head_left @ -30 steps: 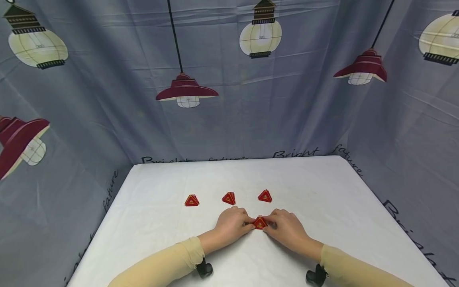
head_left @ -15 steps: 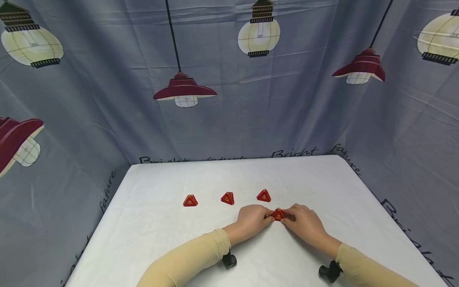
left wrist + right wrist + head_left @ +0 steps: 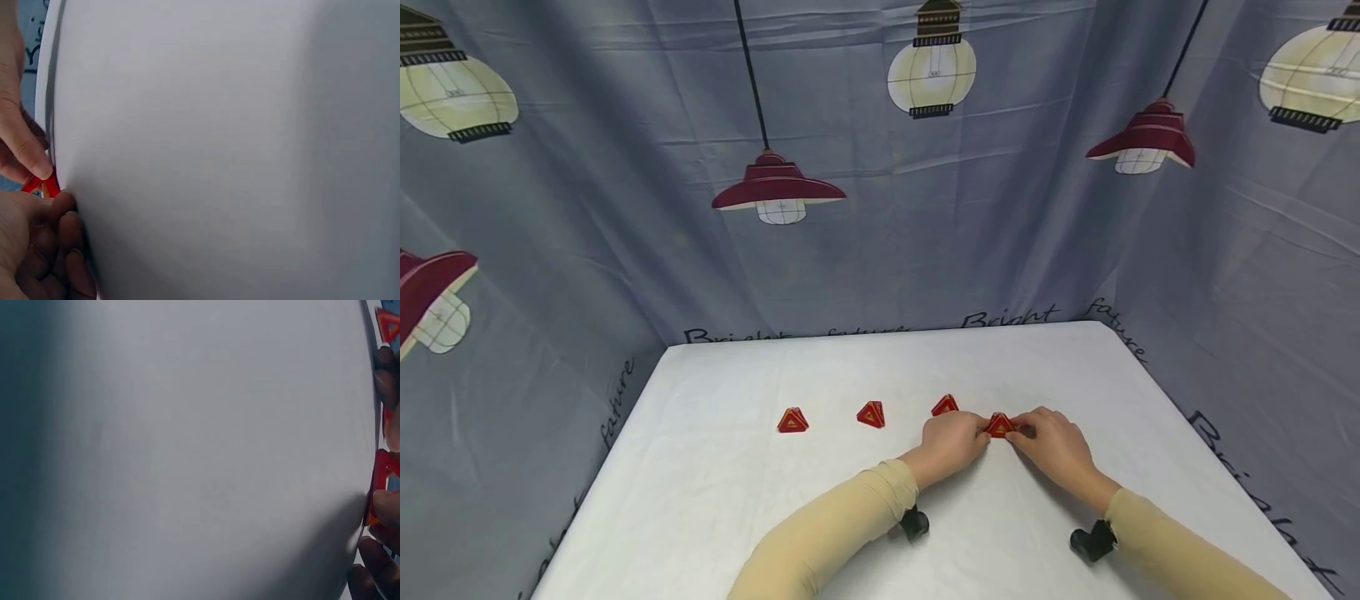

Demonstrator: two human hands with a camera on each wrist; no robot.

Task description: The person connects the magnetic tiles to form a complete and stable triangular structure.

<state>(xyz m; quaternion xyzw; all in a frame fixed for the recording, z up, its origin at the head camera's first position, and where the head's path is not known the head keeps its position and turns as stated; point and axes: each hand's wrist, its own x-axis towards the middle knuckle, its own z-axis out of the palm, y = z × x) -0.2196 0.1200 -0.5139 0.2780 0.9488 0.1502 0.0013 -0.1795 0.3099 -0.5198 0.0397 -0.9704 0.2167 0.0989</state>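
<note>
Both hands pinch one red triangular block (image 3: pixel 1000 426) from opposite sides, low over the white table. My left hand (image 3: pixel 953 442) has thumb and fingertips on its left edge. On the right edge are the thumb and fingertips of my right hand (image 3: pixel 1052 446). In the left wrist view only a bit of the red block (image 3: pixel 49 185) shows between the two hands. The right wrist view shows its red side (image 3: pixel 379 478) above the right thumb. A similar red block (image 3: pixel 945 404) stands just behind the left hand, which covers its lower part.
Two more red triangular blocks, one at the left (image 3: pixel 792 420) and one in the middle (image 3: pixel 871 414), form a row with the partly covered one. The white table (image 3: pixel 715 500) ends at a grey-blue curtain (image 3: pixel 880 267) printed with lamps. A small black camera hangs under each wrist.
Both hands have carried the pinched block to the right and away from the body, level with the right end of the row. The left hand now overlaps the nearest standing block.
</note>
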